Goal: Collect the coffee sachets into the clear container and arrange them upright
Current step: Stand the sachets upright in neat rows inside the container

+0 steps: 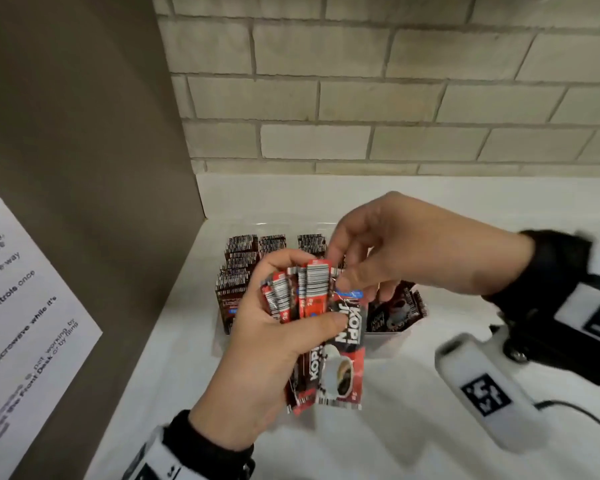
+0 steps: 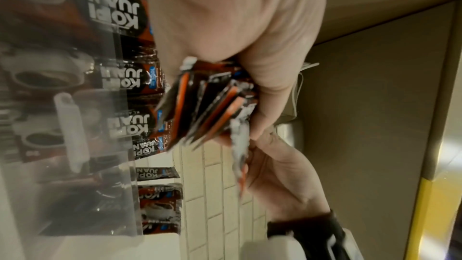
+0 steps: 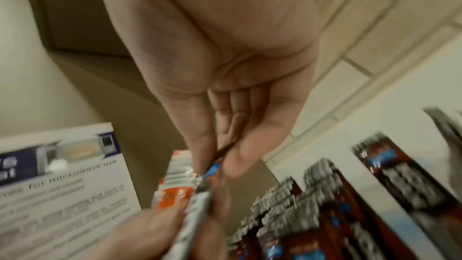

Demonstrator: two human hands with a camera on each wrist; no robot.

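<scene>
from the head view, my left hand [image 1: 274, 327] grips a fanned bundle of coffee sachets [image 1: 321, 327] above the white counter [image 1: 395, 445], fingers curled round the back and thumb pressed across the front. the sachets' long axis runs up and down, barcode ends pointing up toward the wall, the coffee-cup print at the lower end. my right hand [image 1: 395, 251] pinches the top edge of the front sachet [image 1: 347, 337] between thumb and forefinger, the other fingers loosely bent. just behind, the clear container [image 1: 385, 336] sits on the counter holding rows of sachets standing upright, a few at its right side leaning. a printed notice [image 1: 21, 306] hangs on the brown panel at left.

in the left wrist view, my left hand [image 2: 250, 46] clamps the bundle [image 2: 212, 106] edge-on, with the container [image 2: 75, 106] beside it.

in the right wrist view, blurred, my right hand's [image 3: 225, 86] thumb and fingers close on the sachet's top edge [image 3: 212, 167]; standing sachets [image 3: 300, 205] lie beyond.
</scene>
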